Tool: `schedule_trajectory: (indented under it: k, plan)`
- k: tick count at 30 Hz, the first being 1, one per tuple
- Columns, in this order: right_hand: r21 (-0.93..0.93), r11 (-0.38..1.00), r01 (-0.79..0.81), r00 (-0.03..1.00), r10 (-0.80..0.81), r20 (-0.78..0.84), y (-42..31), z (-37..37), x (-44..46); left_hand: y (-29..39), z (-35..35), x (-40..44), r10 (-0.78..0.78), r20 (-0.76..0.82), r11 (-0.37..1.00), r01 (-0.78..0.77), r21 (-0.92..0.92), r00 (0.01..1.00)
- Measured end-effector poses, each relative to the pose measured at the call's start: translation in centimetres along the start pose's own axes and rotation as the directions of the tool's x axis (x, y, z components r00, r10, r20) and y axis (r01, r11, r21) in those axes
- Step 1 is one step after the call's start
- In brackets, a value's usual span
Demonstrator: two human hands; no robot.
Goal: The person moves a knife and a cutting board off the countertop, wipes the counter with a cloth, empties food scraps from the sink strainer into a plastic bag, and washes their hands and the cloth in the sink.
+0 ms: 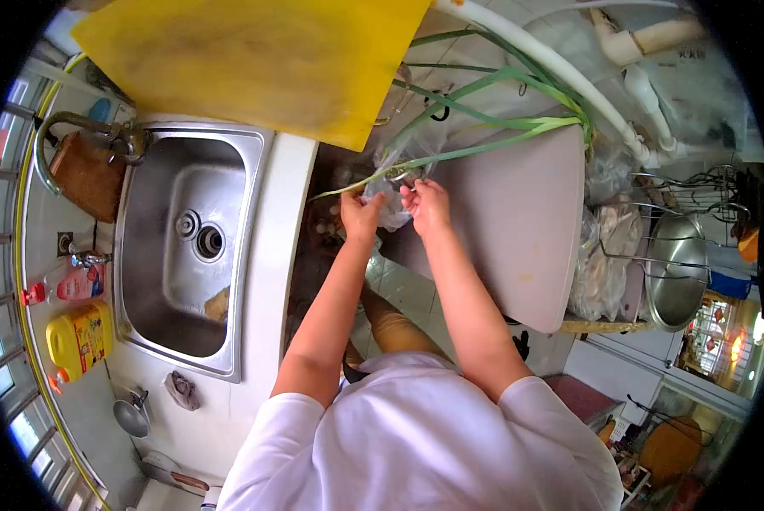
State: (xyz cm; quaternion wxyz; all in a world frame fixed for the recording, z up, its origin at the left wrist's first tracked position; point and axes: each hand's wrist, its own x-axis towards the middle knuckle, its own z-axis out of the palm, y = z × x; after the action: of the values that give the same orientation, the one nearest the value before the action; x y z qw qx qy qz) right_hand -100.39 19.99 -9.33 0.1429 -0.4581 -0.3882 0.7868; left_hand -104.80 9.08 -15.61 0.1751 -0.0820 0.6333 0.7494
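Note:
A clear plastic bag [392,211] hangs between my two hands, over the gap between the counter and a grey-beige tabletop. My left hand [360,215] is closed, its fingers curled on the bag's left side. My right hand [429,206] pinches at the bag's upper right edge. Something small and greenish [399,173] shows just above the fingers; its kind is unclear. Long green scallions [527,128] lie across the far end of the tabletop, and one yellowing leaf reaches past my left hand.
The steel sink [250,196] is set into the white counter [267,281] at left. A yellow board [254,64] overhangs the counter's far end. The grey-beige tabletop [518,230] stands at right, beside a wire rack [646,255] with a steel pan. White pipes [552,64] run behind.

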Motion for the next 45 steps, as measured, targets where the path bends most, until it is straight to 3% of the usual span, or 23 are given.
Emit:
schedule_trajectory:
  k: [2,5,7,8,12,14,19,21,22,25,26,27,29,31,33,34,35,36,38,39,41,43,45]
  plan:
    - [0.014,1.0,-0.01,1.0,0.011,-0.007,-0.7,0.2,-0.2,-0.1,-1.0,0.4,-0.084,0.107,0.996,0.085,-0.007,0.991]
    - [0.047,0.998,-0.03,0.999,0.032,-0.042,-1.3,0.7,-0.8,-0.5,-1.8,0.9,-0.04,0.261,0.962,-0.033,0.272,0.965]
    - [0.112,0.992,-0.062,0.996,0.069,-0.061,-1.3,0.5,-0.8,1.3,-1.3,0.3,-0.13,0.231,0.954,0.185,-0.235,0.964]
    - [0.154,0.983,-0.101,0.993,0.11,-0.048,-1.4,0.6,-0.7,2.8,-1.8,0.1,-0.255,0.382,0.848,0.395,-0.353,0.888]
    - [0.149,0.978,-0.149,0.987,0.136,0.089,-1.0,0.7,-0.4,5.1,-1.5,-0.9,-0.256,0.505,0.711,0.515,-0.479,0.824]
    - [-0.473,0.881,-0.009,0.99,-0.057,-0.126,-0.7,2.0,-0.4,5.1,-0.6,-1.1,-0.193,0.577,0.667,0.537,-0.516,0.794]
    - [-0.192,0.98,-0.046,0.998,0.038,-0.049,-1.7,1.4,0.1,5.4,-1.0,-0.1,-0.259,0.499,0.711,0.513,-0.481,0.827]
    - [-0.078,0.984,-0.162,0.982,0.168,0.082,-1.2,0.5,0.5,6.4,-1.3,-0.5,-0.156,0.641,0.677,0.554,-0.485,0.751]
    - [-0.408,0.907,-0.104,0.994,0.088,-0.057,-0.3,0.5,0.8,5.6,-1.0,-0.3,-0.162,0.625,0.64,0.563,-0.523,0.764]
    - [-0.518,0.855,0.037,0.99,-0.101,-0.097,-0.1,0.7,1.0,3.4,-0.3,0.1,-0.297,0.46,0.69,0.521,-0.502,0.837]
    - [-0.292,0.956,-0.015,0.996,-0.01,-0.086,-0.5,0.9,0.8,2.6,-0.6,0.6,-0.31,0.489,0.69,0.547,-0.474,0.815]
    - [-0.293,0.956,-0.018,0.996,-0.009,-0.091,-0.6,0.5,0.9,2.6,-0.7,0.7,-0.314,0.49,0.688,0.551,-0.473,0.813]
    - [0.036,0.987,-0.154,0.979,0.148,0.139,-1.1,-0.4,1.5,2.7,-0.8,0.9,-0.26,0.581,0.647,0.586,-0.489,0.772]
    - [-0.085,0.981,-0.175,0.98,0.182,0.081,-1.1,0.2,1.1,4.0,-0.4,0.2,-0.238,0.616,0.638,0.599,-0.484,0.751]
    - [-0.668,0.744,-0.005,0.986,-0.106,-0.125,-0.7,1.0,1.1,3.7,0.3,0.3,-0.302,0.507,0.658,0.561,-0.503,0.807]
    - [-0.679,0.734,0.009,0.99,-0.102,-0.097,-1.2,1.4,0.8,3.0,0.1,0.7,-0.325,0.501,0.677,0.567,-0.47,0.802]
    - [-0.68,0.733,0.009,0.99,-0.102,-0.097,-1.3,1.2,0.9,2.4,-0.2,1.2,-0.324,0.501,0.676,0.567,-0.471,0.802]
    - [-0.367,0.93,0.001,1.0,0.005,0.015,-1.4,0.8,1.1,1.4,-0.5,1.7,-0.281,0.57,0.641,0.593,-0.487,0.772]
    - [0.148,0.983,-0.106,0.978,0.076,0.194,-1.6,0.1,1.3,4.5,-0.2,0.4,-0.293,0.523,0.646,0.569,-0.508,0.8]
    - [0.149,0.983,-0.106,0.978,0.076,0.194,-1.4,0.0,1.6,4.9,0.1,0.2,-0.293,0.523,0.647,0.569,-0.508,0.8]
    - [-0.584,0.808,-0.082,0.996,0.077,-0.032,-0.9,0.0,2.0,5.3,0.3,0.1,-0.262,0.59,0.634,0.597,-0.492,0.764]
    - [-0.624,0.778,-0.074,0.997,0.053,-0.052,-1.5,0.4,1.9,5.4,0.3,0.3,-0.315,0.541,0.655,0.591,-0.47,0.78]
    - [-0.25,0.964,-0.093,0.994,0.104,0.034,-2.4,0.6,1.4,5.7,0.2,0.3,-0.315,0.553,0.671,0.593,-0.446,0.771]
